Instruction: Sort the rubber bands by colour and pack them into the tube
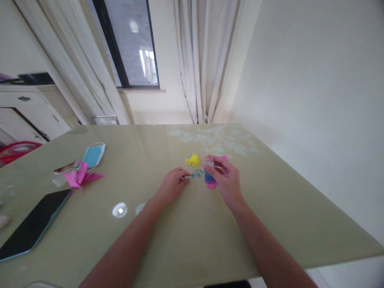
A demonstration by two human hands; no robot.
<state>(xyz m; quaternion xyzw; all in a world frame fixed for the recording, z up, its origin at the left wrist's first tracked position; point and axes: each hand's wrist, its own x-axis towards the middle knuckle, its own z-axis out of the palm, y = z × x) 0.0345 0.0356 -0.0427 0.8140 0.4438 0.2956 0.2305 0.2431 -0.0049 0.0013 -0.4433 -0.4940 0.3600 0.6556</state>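
My right hand (pixel 229 178) is closed around a small see-through bottle (pixel 209 172), held upright above the table. Inside it are blue pieces, with pink ones at the bottom. Just left of the bottle, a few thin blue rubber bands (pixel 197 173) lie loose on the tabletop. The fingers of my left hand (pixel 175 182) are pinched together at the nearest blue band; the fingertips are partly hidden. Behind these sits a pile of yellow rubber bands (pixel 193 160). Something small and pink (pixel 225 157) shows behind my right hand.
On the table (pixel 186 240) at left lie a dark-screened phone (pixel 34 222), a pink folded-paper shape (pixel 80 176) and a blue face mask (pixel 94 155). A shiny round piece (pixel 119 210) is left of my left forearm. A white wall (pixel 324 100) borders the right side.
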